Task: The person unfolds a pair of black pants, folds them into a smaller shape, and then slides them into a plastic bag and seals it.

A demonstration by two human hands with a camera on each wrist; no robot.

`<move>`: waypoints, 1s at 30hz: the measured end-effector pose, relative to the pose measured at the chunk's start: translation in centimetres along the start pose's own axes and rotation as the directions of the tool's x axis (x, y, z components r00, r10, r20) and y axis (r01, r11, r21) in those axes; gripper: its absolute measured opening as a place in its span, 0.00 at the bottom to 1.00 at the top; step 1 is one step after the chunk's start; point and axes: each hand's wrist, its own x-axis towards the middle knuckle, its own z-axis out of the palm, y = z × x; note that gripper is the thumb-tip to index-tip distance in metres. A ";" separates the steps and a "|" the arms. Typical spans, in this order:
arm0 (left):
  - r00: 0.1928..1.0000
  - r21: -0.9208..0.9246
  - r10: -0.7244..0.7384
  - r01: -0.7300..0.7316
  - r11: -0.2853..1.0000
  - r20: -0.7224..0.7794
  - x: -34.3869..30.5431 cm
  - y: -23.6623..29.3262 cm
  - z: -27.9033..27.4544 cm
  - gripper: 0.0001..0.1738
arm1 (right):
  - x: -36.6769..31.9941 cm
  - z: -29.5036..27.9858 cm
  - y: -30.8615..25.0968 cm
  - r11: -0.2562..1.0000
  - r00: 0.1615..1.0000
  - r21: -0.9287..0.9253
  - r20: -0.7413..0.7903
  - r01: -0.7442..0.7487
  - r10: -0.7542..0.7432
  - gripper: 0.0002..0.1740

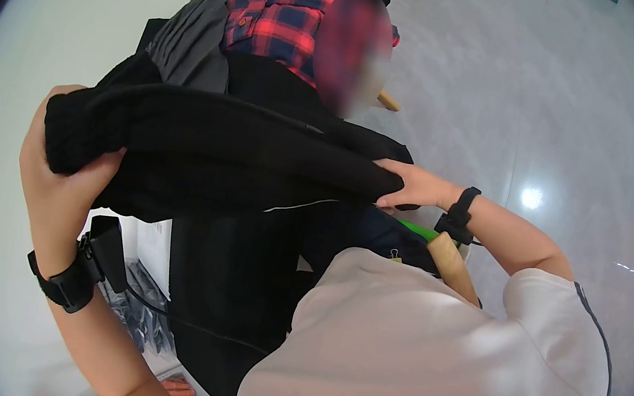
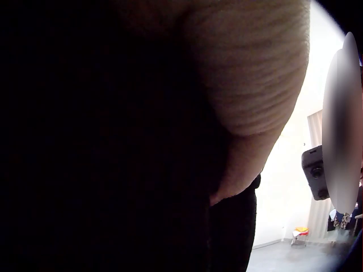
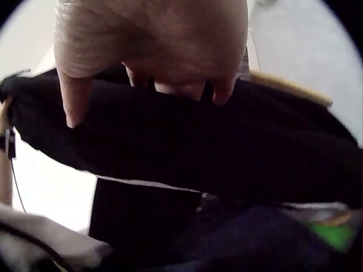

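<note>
Head view: free room is offered at the right by the grey floor; at the left, the side is filled by a white surface. The black garment is stretched between both hands in front of a white shirt, with a thin pale line seen near its lower edge. Beyond it, the space is taken up by a plaid shirt and grey cloth. On the near side, a pale wooden piece is seen beside the white shirt, and a black cable is led off from the left wrist strap. The garment's ribbed end is clamped in the left hand, the thumb placed on the near side. By the right hand, the grip is closed on the opposite part; in the right wrist view, the thumb is laid on the cloth's face and the fingers are reached over its top edge.
</note>
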 end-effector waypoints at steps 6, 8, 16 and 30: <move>1.000 0.091 -0.016 0.017 0.996 -0.014 -1.5 -1.5 -0.6 0.25 | 3.0 0.3 -2.2 0.346 0.962 0.928 0.210 -0.140 -0.175 0.36; 0.999 0.076 -0.024 0.027 0.997 -0.041 -2.2 -2.0 -0.5 0.26 | 4.0 0.0 -1.0 0.416 0.969 0.904 0.183 -0.099 -0.168 0.35; 0.992 0.048 -0.060 0.066 0.997 -0.115 -3.8 -3.3 -1.5 0.27 | 4.5 -2.3 -3.3 0.134 0.962 0.985 -0.074 0.112 -0.264 0.26; 0.986 0.041 -0.109 0.115 0.993 -0.125 -4.1 -4.2 -0.7 0.22 | -0.3 -6.7 -9.5 0.874 0.978 0.455 -0.188 0.172 -0.094 0.32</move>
